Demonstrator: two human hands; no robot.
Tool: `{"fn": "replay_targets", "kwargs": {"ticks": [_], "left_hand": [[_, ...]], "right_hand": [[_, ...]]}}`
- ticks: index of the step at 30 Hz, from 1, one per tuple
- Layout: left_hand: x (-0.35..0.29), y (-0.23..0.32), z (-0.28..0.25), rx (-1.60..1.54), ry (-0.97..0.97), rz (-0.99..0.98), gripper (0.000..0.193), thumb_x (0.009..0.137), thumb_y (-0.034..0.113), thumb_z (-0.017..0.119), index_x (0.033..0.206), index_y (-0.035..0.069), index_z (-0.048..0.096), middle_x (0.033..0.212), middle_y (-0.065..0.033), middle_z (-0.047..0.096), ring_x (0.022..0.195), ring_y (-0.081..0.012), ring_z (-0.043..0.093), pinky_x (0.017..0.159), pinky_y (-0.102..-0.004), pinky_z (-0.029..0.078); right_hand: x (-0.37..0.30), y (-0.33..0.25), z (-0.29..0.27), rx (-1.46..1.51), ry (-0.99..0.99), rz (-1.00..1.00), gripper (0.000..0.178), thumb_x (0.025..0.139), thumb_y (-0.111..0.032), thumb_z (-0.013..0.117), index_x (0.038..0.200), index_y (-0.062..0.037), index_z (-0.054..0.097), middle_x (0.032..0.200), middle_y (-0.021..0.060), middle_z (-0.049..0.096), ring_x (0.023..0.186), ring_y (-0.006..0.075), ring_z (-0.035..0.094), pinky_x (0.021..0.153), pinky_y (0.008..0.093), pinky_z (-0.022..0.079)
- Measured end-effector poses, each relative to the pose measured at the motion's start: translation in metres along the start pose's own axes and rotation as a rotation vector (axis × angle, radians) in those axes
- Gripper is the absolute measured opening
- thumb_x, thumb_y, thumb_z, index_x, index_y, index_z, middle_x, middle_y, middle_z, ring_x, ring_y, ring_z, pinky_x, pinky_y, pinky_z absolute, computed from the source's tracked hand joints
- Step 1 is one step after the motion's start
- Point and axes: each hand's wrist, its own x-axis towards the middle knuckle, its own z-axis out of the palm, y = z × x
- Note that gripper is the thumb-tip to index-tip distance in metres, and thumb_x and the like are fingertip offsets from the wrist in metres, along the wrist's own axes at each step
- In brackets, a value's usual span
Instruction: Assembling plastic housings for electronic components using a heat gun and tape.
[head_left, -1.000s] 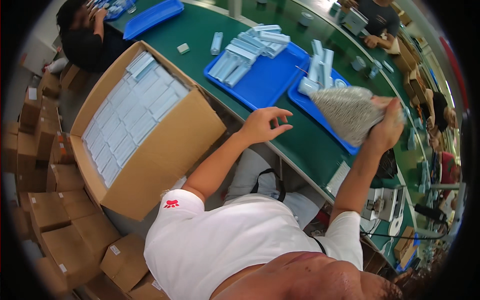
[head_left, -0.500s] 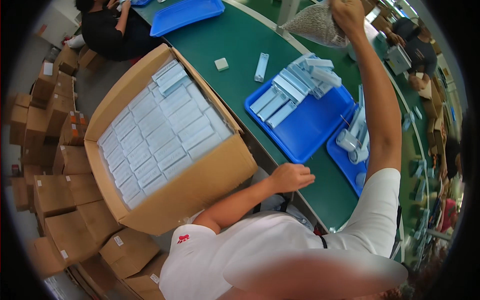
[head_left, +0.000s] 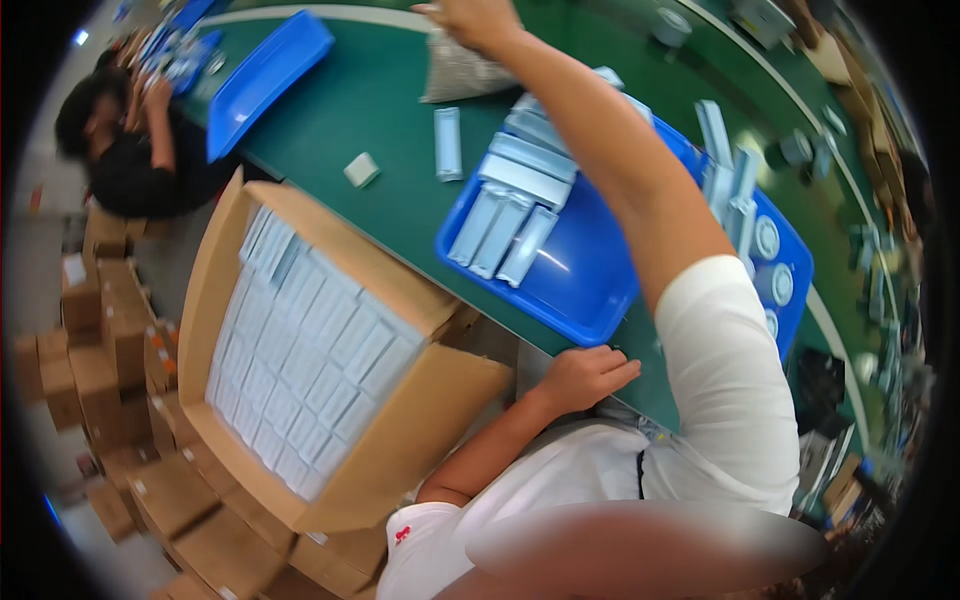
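My right hand (head_left: 478, 22) reaches across the table to the top edge of the view. Its fingers are closed at the top of a clear bag of grey granules (head_left: 462, 72), which sits beyond the blue tray. My left hand (head_left: 592, 378) rests at the table's near edge, fingers loosely curled, with nothing visible in them. In front of it lies the blue tray (head_left: 590, 285), holding several pale blue narrow boxes (head_left: 525, 170); my right forearm hides part of this pile. One more pale blue box (head_left: 448, 145) lies left of the tray, near a small white block (head_left: 362, 170).
An open carton (head_left: 430, 400) packed with white boxes (head_left: 310, 360) stands at left against the green table (head_left: 350, 95). A second blue tray (head_left: 792, 240) with round parts is at right. An empty blue tray (head_left: 270, 75) lies far left near a co-worker (head_left: 140, 160). Cartons (head_left: 180, 490) are stacked behind.
My right hand has brought the bag of granules left and down, from the air at upper right to the table beyond the tray. My left hand stays by the table edge; the view has turned.
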Motion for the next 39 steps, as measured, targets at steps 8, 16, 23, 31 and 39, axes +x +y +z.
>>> {"fn": "replay_targets", "kwargs": {"ticks": [8, 16, 23, 31, 39], "left_hand": [[0.001, 0.003, -0.003, 0.038, 0.017, 0.065, 0.017, 0.082, 0.015, 0.078, 0.098, 0.010, 0.073, 0.078, 0.0012, 0.064, 0.065, -0.0165, 0.061, 0.054, -0.0297, 0.049], [0.005, 0.001, 0.010, 0.013, 0.132, 0.113, 0.020, 0.077, 0.006, 0.081, 0.095, 0.008, 0.074, 0.071, -0.0010, 0.063, 0.059, -0.0184, 0.060, 0.053, -0.0309, 0.049], [0.001, -0.006, 0.010, -0.021, 0.220, 0.104, 0.020, 0.075, -0.005, 0.075, 0.094, 0.003, 0.074, 0.061, -0.0041, 0.058, 0.047, -0.0190, 0.053, 0.045, -0.0302, 0.042], [-0.013, 0.004, 0.022, 0.144, 0.349, 0.032, 0.019, 0.076, -0.008, 0.070, 0.092, 0.001, 0.073, 0.057, -0.0019, 0.053, 0.045, -0.0154, 0.048, 0.044, -0.0268, 0.038], [-0.016, -0.006, 0.023, 0.189, 0.417, 0.080, 0.013, 0.079, -0.004, 0.073, 0.089, 0.005, 0.071, 0.076, -0.0098, 0.071, 0.055, -0.0206, 0.061, 0.051, -0.0308, 0.048]], "right_hand": [[-0.018, 0.010, -0.020, -0.384, 0.159, -0.131, 0.055, 0.087, -0.060, 0.064, 0.115, -0.0137, 0.061, 0.113, 0.0087, 0.064, 0.111, 0.0299, 0.062, 0.088, 0.0449, 0.050], [-0.117, 0.066, -0.228, -0.504, -0.054, -0.076, 0.040, 0.084, -0.038, 0.067, 0.116, -0.0133, 0.065, 0.113, 0.0157, 0.069, 0.105, 0.0374, 0.066, 0.089, 0.0484, 0.055], [-0.315, 0.227, -0.376, -0.641, 0.018, 0.704, 0.042, 0.081, -0.029, 0.076, 0.115, -0.0059, 0.066, 0.106, 0.0224, 0.070, 0.098, 0.0354, 0.068, 0.085, 0.0424, 0.053], [-0.365, 0.326, -0.353, -0.614, -0.055, 0.825, 0.095, 0.081, -0.050, 0.076, 0.155, -0.0159, 0.029, 0.151, 0.0254, 0.040, 0.129, 0.0496, 0.049, 0.106, 0.0555, 0.045], [-0.338, 0.264, -0.377, -0.420, 0.300, 0.845, 0.088, 0.074, -0.063, 0.074, 0.134, -0.0015, 0.057, 0.132, 0.0244, 0.062, 0.123, 0.0405, 0.059, 0.103, 0.0450, 0.047]]}}
